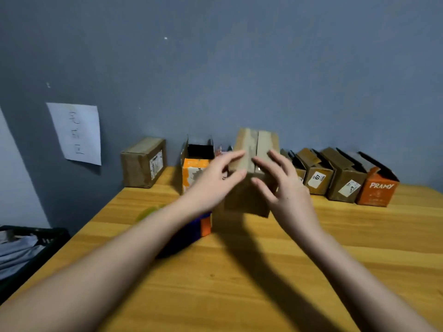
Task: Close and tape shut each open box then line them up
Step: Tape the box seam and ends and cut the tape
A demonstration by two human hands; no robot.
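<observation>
A brown cardboard box [254,149] stands in the middle of the wooden table [263,271], its two top flaps folded down and meeting along a centre seam. My left hand [215,180] holds its left side, fingers on the left flap and thumb on the front. My right hand [282,185] holds the right side, fingers spread over the right flap and front edge. Under my left forearm lies a blue and orange tape dispenser [196,230], mostly hidden.
A closed brown box [143,161] sits at the back left. An open orange-and-white box [196,168] stands beside it. Several open boxes line the back right, ending with an orange PRAMY box [378,190]. A dark crate [28,250] sits left of the table.
</observation>
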